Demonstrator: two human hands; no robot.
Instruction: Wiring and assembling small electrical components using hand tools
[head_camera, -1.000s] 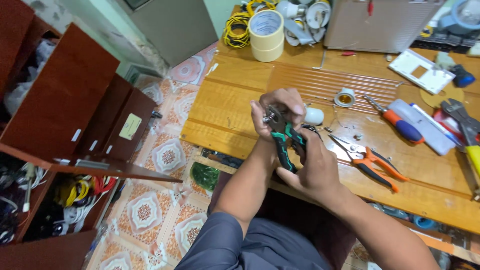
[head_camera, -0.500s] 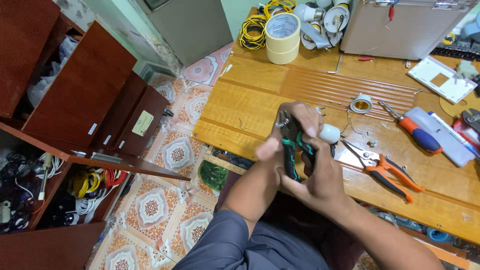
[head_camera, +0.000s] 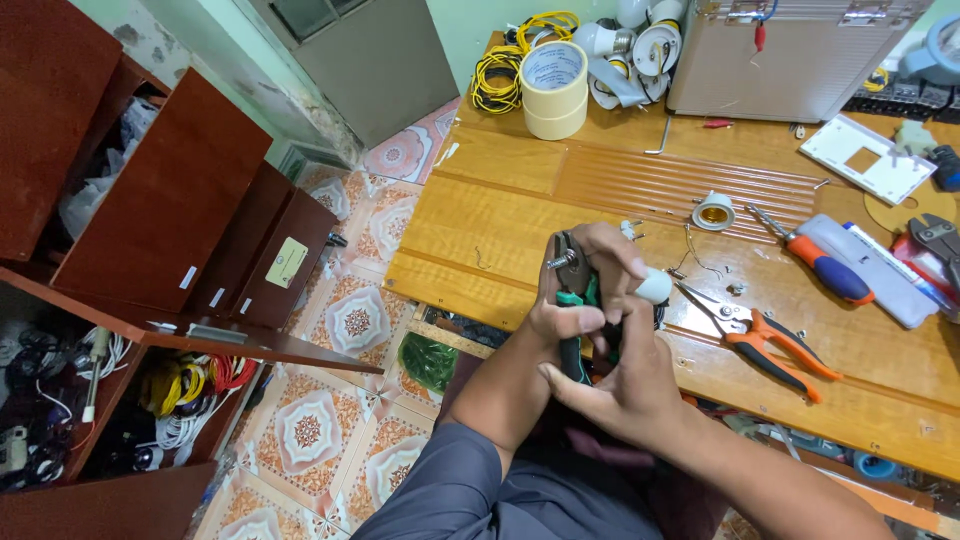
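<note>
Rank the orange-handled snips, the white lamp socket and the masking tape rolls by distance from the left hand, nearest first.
From the left hand:
1. Orange-handled snips, on the bench just right of the hands.
2. White lamp socket, farther up the bench.
3. Masking tape rolls, stacked at the far edge.

Pliers (head_camera: 572, 300) handles mostly hidden by both hands; white part (head_camera: 655, 286) half covered by fingers (head_camera: 620, 262); far metal case (head_camera: 790, 50) cropped by top edge.

Bright, even light fills the scene, with soft, short shadows under the things on the wooden tabletop (head_camera: 500, 230). A mild sheen lies on its varnish, without harsh glare. The wide lens bends straight edges near the frame borders, most at the left cabinet (head_camera: 150, 200). Focus is sharp throughout; the cabinet's lower shelf sits dim.
</note>
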